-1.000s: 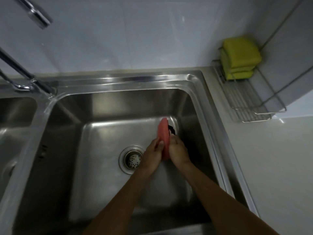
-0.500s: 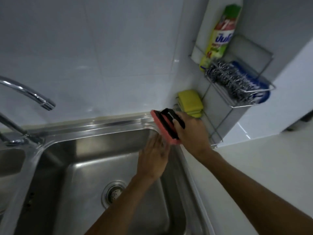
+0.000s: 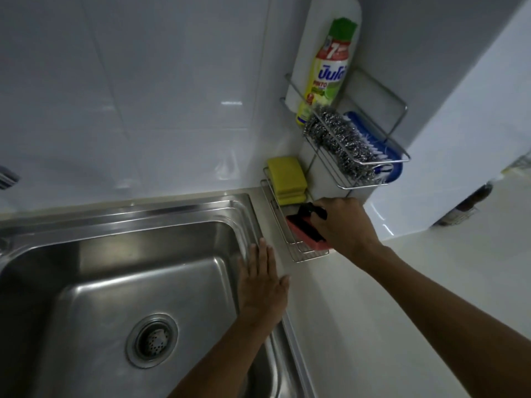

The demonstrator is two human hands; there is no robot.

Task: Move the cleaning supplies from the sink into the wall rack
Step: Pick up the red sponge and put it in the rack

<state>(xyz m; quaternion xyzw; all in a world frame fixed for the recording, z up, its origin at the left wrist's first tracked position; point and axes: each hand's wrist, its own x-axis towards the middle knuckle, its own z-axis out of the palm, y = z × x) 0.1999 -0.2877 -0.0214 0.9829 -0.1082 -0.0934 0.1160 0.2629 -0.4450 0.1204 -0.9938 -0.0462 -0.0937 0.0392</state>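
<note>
Sink (image 3: 86, 245): steel basin fills lower left, drain in the middle, nothing else seen in the part that shows. Counter (image 3: 359, 311) runs pale to the right.

Rack (image 3: 290, 248): wire, fixed in the wall corner, 2 tiers. Top tier has a detergent bottle (image 3: 330, 73), steel wool (image 3: 336, 136) & a blue brush (image 3: 385, 156) behind it. Bottom tier has yellow sponges (image 3: 287, 179) stacked at the back, front half taking the item now.

Right hand (image 3: 344, 225) closed round the black handle of the scrubber (image 3: 304, 234), a red pad w/ handle on top. Pad looks down inside the bottom tier, just in front of the sponges; can't tell if it's fully resting on the wires or a touch above.

Left hand (image 3: 264, 285) flat, fingers spread, palm down on the sink's right rim, holding nothing.

Step, as I read it: placing, at or near the very end. Scrubber is in the rack zone, grip not yet let go.

Next move prob needs: settle the pad flat on the wires, clear of the front rail so it doesn't tip out, then loosen the fingers & lift straight up w/o snagging the handle or knocking the top tier, which hangs close above the knuckles. After that, a look back at the basin for anything left.
</note>
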